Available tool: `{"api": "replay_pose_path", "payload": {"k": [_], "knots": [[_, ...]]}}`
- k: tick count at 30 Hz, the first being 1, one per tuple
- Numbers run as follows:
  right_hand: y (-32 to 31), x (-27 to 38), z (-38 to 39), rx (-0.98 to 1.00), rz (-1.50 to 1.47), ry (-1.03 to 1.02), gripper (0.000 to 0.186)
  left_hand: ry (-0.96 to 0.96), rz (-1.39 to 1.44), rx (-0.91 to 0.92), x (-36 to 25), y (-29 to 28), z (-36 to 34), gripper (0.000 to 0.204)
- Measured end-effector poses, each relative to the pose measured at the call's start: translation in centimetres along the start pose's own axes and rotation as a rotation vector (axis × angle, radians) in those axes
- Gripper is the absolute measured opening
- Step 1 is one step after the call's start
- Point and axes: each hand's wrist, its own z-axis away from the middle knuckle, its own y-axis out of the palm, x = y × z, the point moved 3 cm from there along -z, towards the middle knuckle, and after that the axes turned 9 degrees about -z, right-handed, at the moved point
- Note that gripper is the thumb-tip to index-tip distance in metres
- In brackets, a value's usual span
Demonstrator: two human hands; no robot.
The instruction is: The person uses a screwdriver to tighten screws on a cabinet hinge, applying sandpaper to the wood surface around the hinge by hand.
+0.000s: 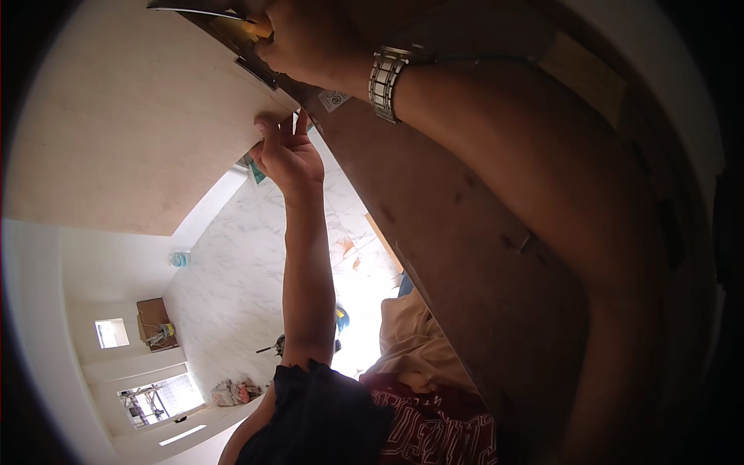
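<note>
My left hand (288,159) is raised to the edge of a large pale panel (116,116), its thumb against the face and its fingers at the edge beside a brown board (465,256). Higher up, my right hand (310,46), with a metal watch (385,84) on the wrist, is closed round something with an orange-yellow handle (258,28). A thin, dark, blade-like strip (194,11) runs left from there; its full shape is cut off by the top of the picture. Below that hand, a narrow metal piece like a hinge (256,74) lies along the panel's edge.
A small screw or pin (525,242) sticks out of the brown board. Beneath lies a marbled tile floor (232,287). Along the far wall are a brown box (155,324), a bundled bag (235,392) and a turquoise-wrapped item (180,259). A window (161,399) lets in light.
</note>
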Motion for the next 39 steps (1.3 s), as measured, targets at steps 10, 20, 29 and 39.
{"api": "replay_pose_path", "payload": {"k": [10, 20, 29, 39], "knots": [[-3.5, 0.2, 0.2, 0.204, -0.362, 0.071, 0.016, -0.007, 0.006, -0.019, -0.3, 1.2, 0.6, 0.043], [-3.6, -0.3, -0.2, 0.082, -0.352, 0.002, 0.013, -0.011, 0.014, -0.003, 0.0, 1.4, 0.0, 0.042], [-3.9, 0.4, -0.4, 0.151, -0.339, 0.002, 0.012, -0.003, 0.012, 0.033, -0.4, 0.7, 0.2, 0.040], [-2.4, 2.9, 1.0, 0.018, 0.017, 0.002, 0.014, -0.010, -0.001, -0.017, -0.4, 1.2, 0.8, 0.054]]}}
